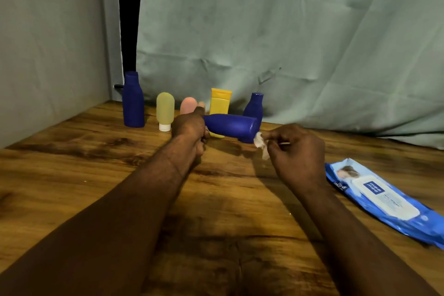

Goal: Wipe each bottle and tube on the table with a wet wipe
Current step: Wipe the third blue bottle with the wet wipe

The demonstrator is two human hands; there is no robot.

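Observation:
My left hand (189, 128) grips the neck end of a blue bottle (231, 125) and holds it sideways above the wooden table (120, 175). My right hand (295, 149) pinches a crumpled white wet wipe (260, 140) against the bottle's base. Behind stand a tall blue bottle (132, 101), a pale yellow tube (165, 110) on its white cap, a pink tube (188, 105) partly hidden by my left hand, a yellow tube (219, 103) and a smaller blue bottle (254, 106).
A blue pack of wet wipes (384, 199) lies flat on the table at the right. A grey-green cloth (288, 43) hangs behind the row, and a grey wall (48, 43) borders the table's left side.

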